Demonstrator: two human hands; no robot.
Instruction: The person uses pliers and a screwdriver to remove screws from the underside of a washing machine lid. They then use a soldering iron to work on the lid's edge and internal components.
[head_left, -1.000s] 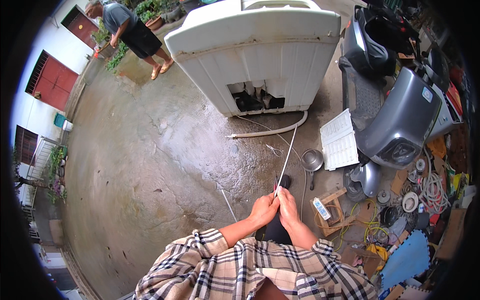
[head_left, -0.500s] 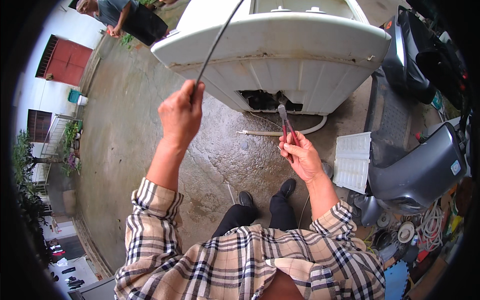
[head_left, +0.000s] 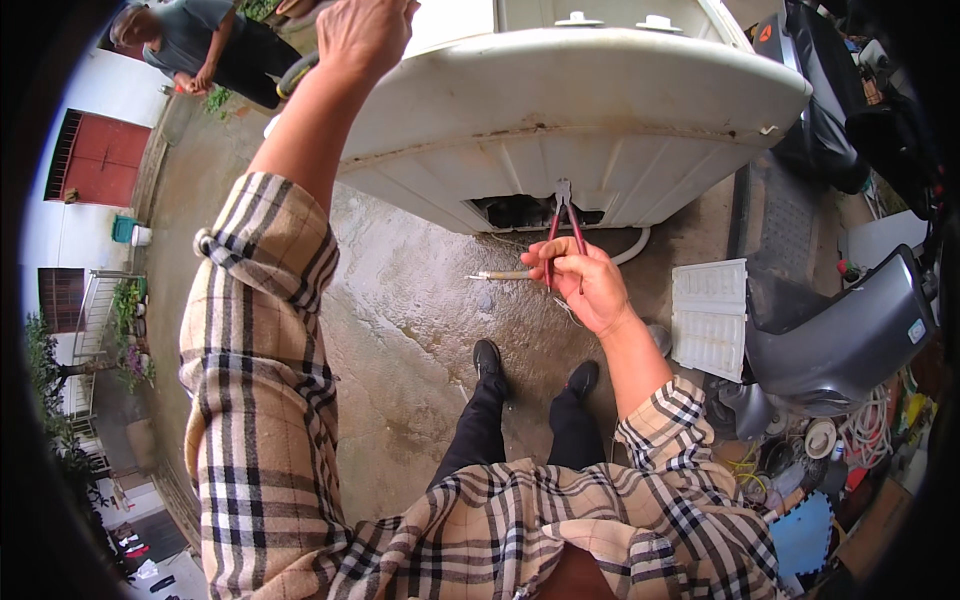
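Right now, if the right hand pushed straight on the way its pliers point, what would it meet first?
Probably the dark opening low in the white washing machine; the pliers in the right hand point at it, though depth is unclear.

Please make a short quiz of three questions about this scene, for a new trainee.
1. True or false: the right hand holds red-handled pliers.
2. Where is the left hand? A) raised near the top of the white washing machine B) on the wet concrete floor C) on the white panel
3. What pale thing lies on the floor below the machine's opening?

Key: 1 true. 2 A. 3 A hose.
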